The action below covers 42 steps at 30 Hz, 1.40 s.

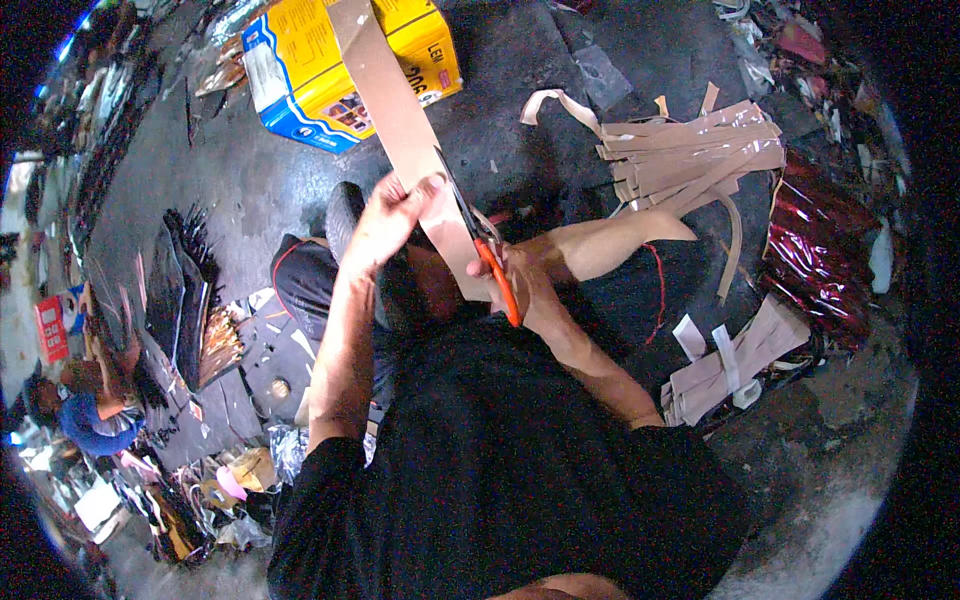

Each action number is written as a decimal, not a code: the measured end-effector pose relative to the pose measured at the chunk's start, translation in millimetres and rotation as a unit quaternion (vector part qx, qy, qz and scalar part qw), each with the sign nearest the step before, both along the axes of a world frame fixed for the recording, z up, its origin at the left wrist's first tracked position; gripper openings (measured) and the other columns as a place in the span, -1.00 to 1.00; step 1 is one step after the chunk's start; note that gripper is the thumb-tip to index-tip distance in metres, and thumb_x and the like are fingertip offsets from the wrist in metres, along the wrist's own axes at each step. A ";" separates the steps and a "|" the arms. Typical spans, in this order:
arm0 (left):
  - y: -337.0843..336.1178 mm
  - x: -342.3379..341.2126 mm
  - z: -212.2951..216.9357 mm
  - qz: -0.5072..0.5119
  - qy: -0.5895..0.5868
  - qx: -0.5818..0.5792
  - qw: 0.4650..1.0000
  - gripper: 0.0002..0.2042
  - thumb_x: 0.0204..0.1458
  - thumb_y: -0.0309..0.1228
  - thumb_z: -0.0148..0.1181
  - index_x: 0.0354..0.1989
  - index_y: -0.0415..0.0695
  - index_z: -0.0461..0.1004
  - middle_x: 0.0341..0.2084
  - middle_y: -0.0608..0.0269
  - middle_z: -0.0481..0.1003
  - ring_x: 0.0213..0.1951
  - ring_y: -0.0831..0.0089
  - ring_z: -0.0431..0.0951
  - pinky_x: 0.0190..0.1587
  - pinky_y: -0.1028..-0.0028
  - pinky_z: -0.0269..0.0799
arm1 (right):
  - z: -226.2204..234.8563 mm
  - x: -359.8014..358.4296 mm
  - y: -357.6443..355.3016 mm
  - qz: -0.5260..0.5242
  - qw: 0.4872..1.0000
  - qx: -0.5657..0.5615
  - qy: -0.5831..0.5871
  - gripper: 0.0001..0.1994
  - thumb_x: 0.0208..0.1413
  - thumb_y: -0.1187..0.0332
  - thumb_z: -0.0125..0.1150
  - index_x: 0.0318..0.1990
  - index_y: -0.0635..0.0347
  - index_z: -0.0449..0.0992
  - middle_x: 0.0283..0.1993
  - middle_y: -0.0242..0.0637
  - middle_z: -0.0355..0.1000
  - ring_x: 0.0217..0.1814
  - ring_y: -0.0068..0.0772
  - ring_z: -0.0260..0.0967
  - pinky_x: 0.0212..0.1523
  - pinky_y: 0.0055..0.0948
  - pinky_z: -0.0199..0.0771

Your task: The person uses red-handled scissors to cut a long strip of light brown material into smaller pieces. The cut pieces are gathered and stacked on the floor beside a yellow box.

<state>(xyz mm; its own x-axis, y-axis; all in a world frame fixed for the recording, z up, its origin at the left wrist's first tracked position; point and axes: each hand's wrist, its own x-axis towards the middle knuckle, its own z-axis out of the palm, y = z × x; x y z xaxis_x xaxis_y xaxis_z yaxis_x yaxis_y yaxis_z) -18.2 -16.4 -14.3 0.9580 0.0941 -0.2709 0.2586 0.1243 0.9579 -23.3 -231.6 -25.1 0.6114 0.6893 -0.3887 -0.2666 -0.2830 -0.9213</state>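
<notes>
A long, flat beige strip [392, 98] runs from the far side down toward my lap. My left hand [392, 218] is closed on its left edge, thumb lying on top. Orange-handled scissors [499, 278] are in my right hand [520, 288], whose fingers wrap the handles. Their blades point away from me and lie along the strip's right edge. I cannot make out whether the blades are apart. The strip's near end hangs beside the right hand, and its far end passes over a yellow and blue box.
The yellow and blue box [300, 70] stands ahead. A pile of beige strips [700, 150] lies at the right, with a tied bundle [735, 365] nearer me. Dark red glossy sheets [820, 245] sit beside them. Another person [95, 415] is at the far left, near dark stacked pieces [180, 300].
</notes>
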 end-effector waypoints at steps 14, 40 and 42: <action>0.0 3.5 8.2 0.009 0.028 0.043 0.999 -0.81 0.11 -0.27 0.08 -0.35 -0.14 0.48 -0.51 0.46 0.46 -0.42 0.67 0.42 -0.32 0.58 0.36 | 5.2 5.9 11.1 -0.012 0.988 0.031 -0.148 -0.51 0.12 -0.08 -0.03 -0.15 0.24 0.33 -0.25 -0.16 0.36 -0.18 -0.23 0.33 -0.20 -0.32 0.34; 4.9 27.0 -1.4 -0.014 0.034 -0.087 0.996 -0.81 0.10 -0.29 0.08 -0.23 -0.14 0.42 -0.45 0.50 0.40 -0.46 0.71 0.34 -0.42 0.67 0.26 | 12.8 26.6 24.6 -0.038 0.982 -0.062 -0.176 -0.57 0.10 -0.06 -0.01 -0.33 0.20 0.40 -0.48 -0.20 0.36 -0.42 -0.17 0.32 -0.34 -0.28 0.30; 1.7 28.4 6.5 0.032 0.042 -0.126 0.991 -0.82 0.10 -0.29 0.09 -0.24 -0.13 0.44 -0.53 0.55 0.36 -0.54 0.75 0.25 -0.51 0.68 0.17 | 19.7 20.8 23.3 -0.037 0.979 -0.032 -0.199 -0.52 0.15 -0.09 -0.11 -0.32 0.23 0.38 -0.48 -0.15 0.32 -0.40 -0.08 0.30 -0.31 -0.23 0.28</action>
<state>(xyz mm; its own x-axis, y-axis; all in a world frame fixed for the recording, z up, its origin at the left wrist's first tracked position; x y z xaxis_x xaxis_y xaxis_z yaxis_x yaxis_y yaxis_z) 10.2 -14.7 -7.8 0.9253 0.0721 -0.3724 0.3207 0.3755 0.8696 -2.5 -208.3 -5.4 0.7702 0.6199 -0.1498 0.0884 -0.3364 -0.9376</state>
